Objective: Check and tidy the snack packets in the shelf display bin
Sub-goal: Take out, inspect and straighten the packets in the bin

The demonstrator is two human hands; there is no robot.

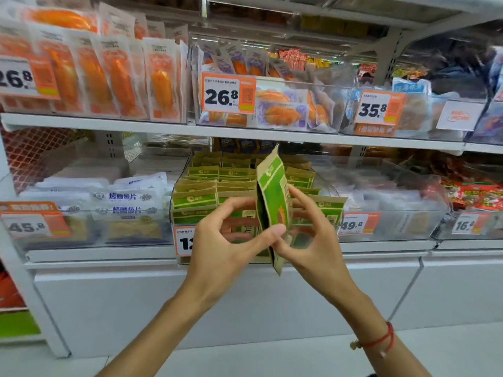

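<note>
A green and kraft-brown snack packet (273, 198) stands edge-on in front of the shelf, held between both hands. My left hand (226, 240) pinches its lower edge with thumb and fingers curled. My right hand (313, 235) grips it from the right side, fingers behind the packet. Behind it is a clear display bin (330, 193) on the lower shelf, filled with several rows of the same green packets (206, 191) standing upright. A price tag (183, 242) on the bin's front is partly hidden by my left hand.
Neighbouring clear bins hold white fish-slice packets (128, 202) at left and red packets (479, 194) at right. The upper shelf (163, 129) carries bins of orange packets (119, 77). White cabinet fronts (136, 303) run below the shelf.
</note>
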